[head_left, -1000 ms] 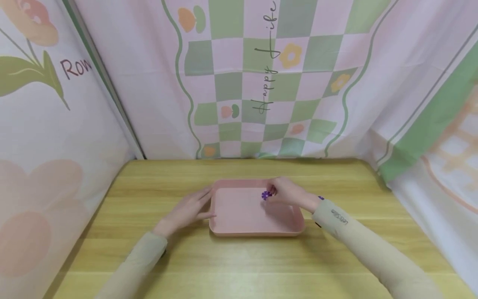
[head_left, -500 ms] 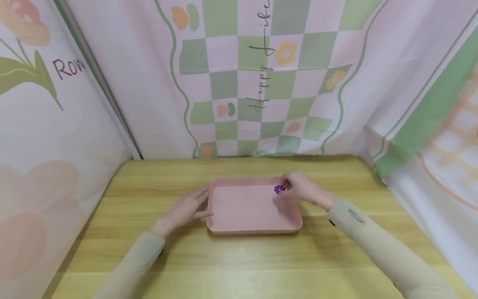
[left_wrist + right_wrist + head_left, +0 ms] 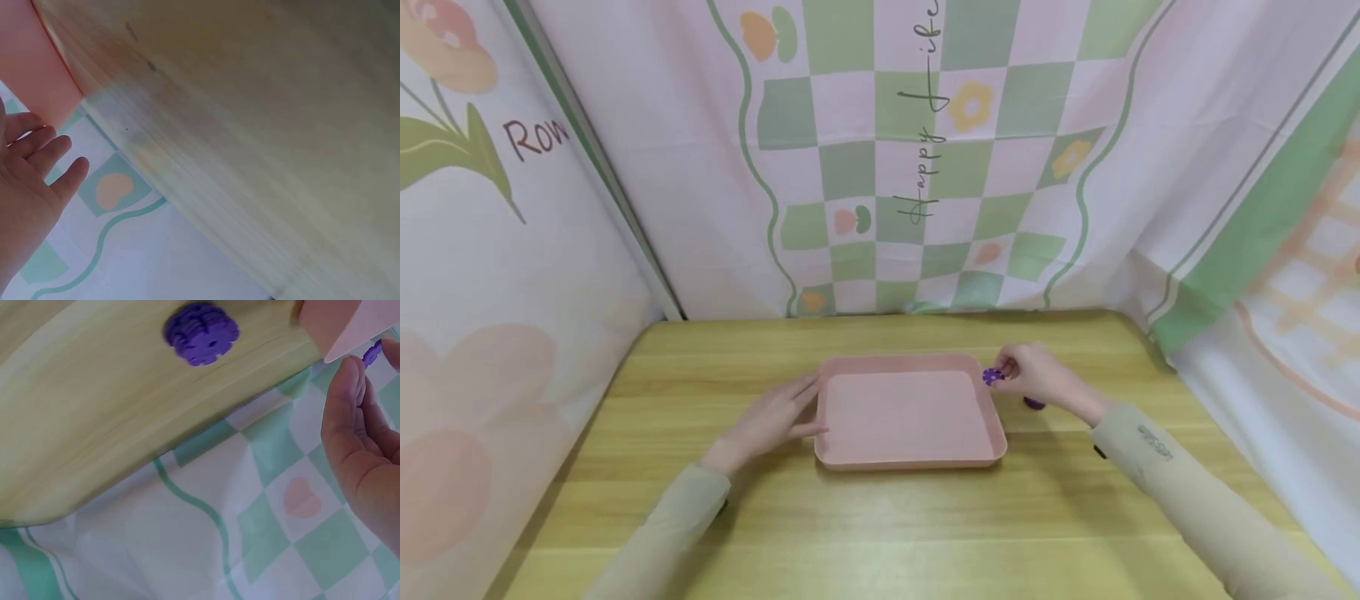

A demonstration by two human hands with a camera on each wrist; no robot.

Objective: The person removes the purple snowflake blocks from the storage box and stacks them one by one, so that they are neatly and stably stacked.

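Observation:
My right hand (image 3: 1045, 379) pinches a small purple notched disc (image 3: 992, 377) between thumb and fingertips, beside the back right corner of the pink tray (image 3: 910, 463). The right wrist view catches this disc (image 3: 372, 354) nearly edge-on in the fingertips. A stack of similar purple discs (image 3: 205, 336) sits on the table right of the tray; in the head view the right hand partly hides the stack (image 3: 1034, 403). My left hand (image 3: 771, 421) rests at the tray's left side, fingers extended and spread, thumb over the rim.
Wooden table (image 3: 880, 533) lies under everything. A patterned curtain (image 3: 917, 167) hangs along its back edge, and more printed cloth (image 3: 1285, 317) closes off the right. Another cloth panel (image 3: 497, 275) borders the left side.
The right hand has moved right with the purple disc, from over the tray to just past its right rim. The disc stack beside the tray now shows more. The left hand stays put.

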